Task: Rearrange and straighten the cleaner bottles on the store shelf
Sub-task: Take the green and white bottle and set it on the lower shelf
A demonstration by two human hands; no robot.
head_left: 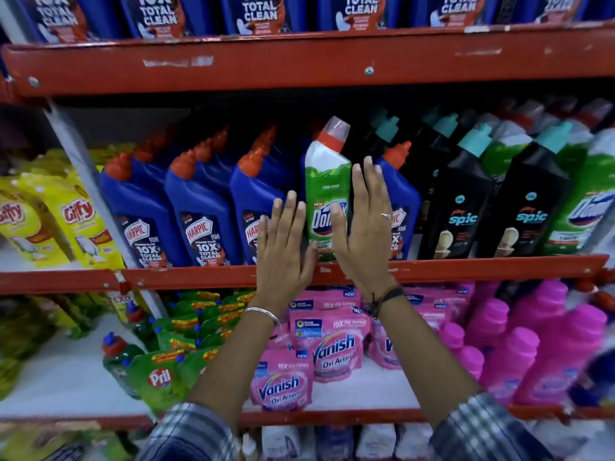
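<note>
Reading "HARPIC", "POWER PLUS" and "10X TOTAL CLEAN" on the blue bottles (146, 207) of the middle shelf. Showing "10X TOTAL CLEAN" again, larger, on the blue bottles of the top shelf (259, 11). Carrying "NEW" and part of a brand name, half hidden behind fingers, on the green and white bottle (327, 194). Displaying "spic" on the black bottles (462, 207). Reading "Giffy" on the yellow pouches (78, 211) at far left. Showing "Vanish Oxi Action", "10X OXI POWER" and "NEW" on the pink pouches (332, 347) below. Bearing "Pril" on the green pouch (159, 377).
</note>
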